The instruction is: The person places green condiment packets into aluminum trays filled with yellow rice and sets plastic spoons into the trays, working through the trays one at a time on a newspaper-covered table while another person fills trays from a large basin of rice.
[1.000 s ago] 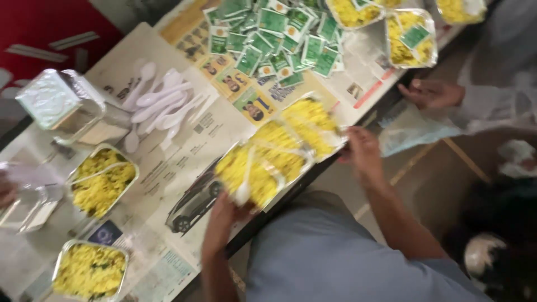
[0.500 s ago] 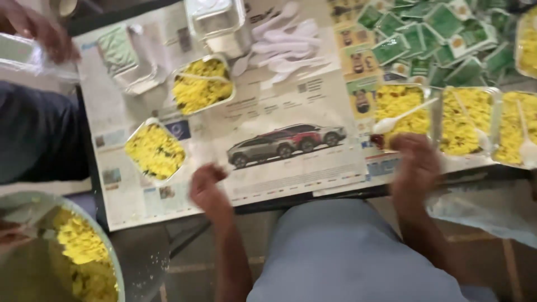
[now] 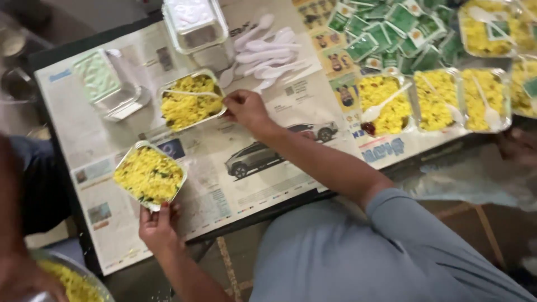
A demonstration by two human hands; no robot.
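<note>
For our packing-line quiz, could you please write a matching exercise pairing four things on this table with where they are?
Things:
1. near foil tray of yellow rice
2. far foil tray of yellow rice
3. white plastic spoons
4. green sachets

Places:
A. heaped at the table's far right
B. touched at its right rim by the right hand
C. loose pile beside the stack of empty foil trays
D. gripped at its near edge by the left hand

Pairs: 1-D, 2-B, 3-C, 4-A

Dark table [image 3: 61, 168] under spread newspaper [image 3: 263, 179], brown tiled floor [image 3: 235, 274] below
</note>
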